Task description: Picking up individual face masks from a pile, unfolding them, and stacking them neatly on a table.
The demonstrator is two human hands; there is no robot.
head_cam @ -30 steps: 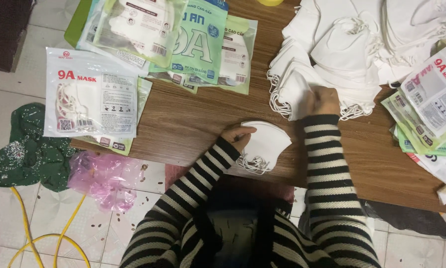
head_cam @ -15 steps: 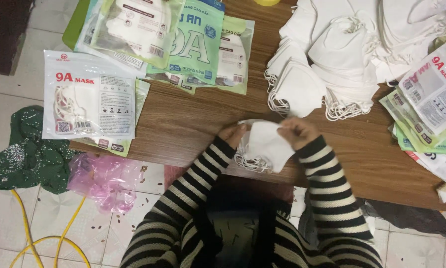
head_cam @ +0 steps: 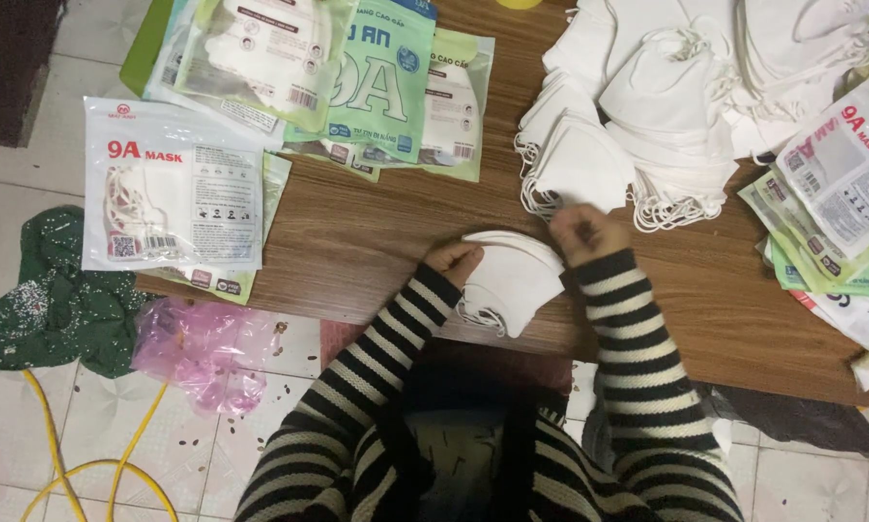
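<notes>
Here, from the head view, both hands pinch a small stack of white masks (head_cam: 512, 275) at the table (head_cam: 376, 242) edge: left hand (head_cam: 452, 259) on its left end, right hand (head_cam: 581, 232) at its upper right. The stack's long axis runs crosswise, folded tip toward the person. Beyond it the loose mask pile (head_cam: 647, 116) looks barely dented; packets (head_cam: 178, 198) lie left of the stack.

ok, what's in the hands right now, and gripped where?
The left hand holds a small stack of folded white fabric face masks at its upper left edge. The right hand sits at the stack's upper right corner; whether it grips cannot be told.
</notes>
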